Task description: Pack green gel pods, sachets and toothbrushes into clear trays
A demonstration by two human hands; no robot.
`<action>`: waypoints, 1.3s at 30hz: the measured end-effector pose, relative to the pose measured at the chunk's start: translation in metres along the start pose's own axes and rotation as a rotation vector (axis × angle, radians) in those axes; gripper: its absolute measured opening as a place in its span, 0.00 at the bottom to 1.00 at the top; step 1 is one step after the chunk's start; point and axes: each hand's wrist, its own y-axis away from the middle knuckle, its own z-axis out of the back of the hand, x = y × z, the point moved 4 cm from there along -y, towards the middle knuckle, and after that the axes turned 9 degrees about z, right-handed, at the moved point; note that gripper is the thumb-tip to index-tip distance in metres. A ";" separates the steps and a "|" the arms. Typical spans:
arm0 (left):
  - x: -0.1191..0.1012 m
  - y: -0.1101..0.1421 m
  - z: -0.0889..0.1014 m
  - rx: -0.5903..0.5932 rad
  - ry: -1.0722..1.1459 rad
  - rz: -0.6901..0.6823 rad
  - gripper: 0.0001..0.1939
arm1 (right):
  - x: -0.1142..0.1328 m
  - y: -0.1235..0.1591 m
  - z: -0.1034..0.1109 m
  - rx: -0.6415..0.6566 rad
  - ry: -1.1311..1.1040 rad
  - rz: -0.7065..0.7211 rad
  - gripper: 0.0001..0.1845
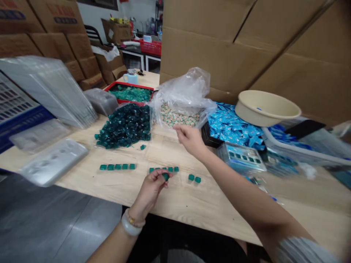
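My left hand [150,187] pinches a dark green cube [165,176] between thumb and fingers, above the front of the table. Behind it runs a short row of green cubes [170,169], partly hidden by the hand. A second row of green cubes [117,167] lies to the left, and a pair of green cubes [191,177] to the right. My right hand [192,141] reaches forward to the near edge of a clear plastic bag [189,86] holding small pale pieces [179,116]. Its fingers are closed together; whatever they may hold is too small to tell.
A heap of dark green cubes [126,126] lies left of the bag, with a red tray [109,86] behind. Blue packets [233,124], a cream basin [268,106] and a clear bin [307,151] stand right. Clear plastic trays [55,160] lie left. Cardboard [208,54] walls the back.
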 end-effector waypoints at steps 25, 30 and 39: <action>0.093 -0.011 -0.079 0.267 -1.580 -0.711 0.09 | -0.063 0.205 0.009 0.375 0.235 -0.179 0.10; 0.078 -0.003 -0.090 0.248 -1.619 -0.733 0.08 | -0.040 0.232 0.041 0.104 0.252 -0.228 0.16; 0.113 -0.009 -0.125 0.585 -1.621 -0.742 0.07 | -0.022 0.320 0.029 0.103 0.265 -0.281 0.15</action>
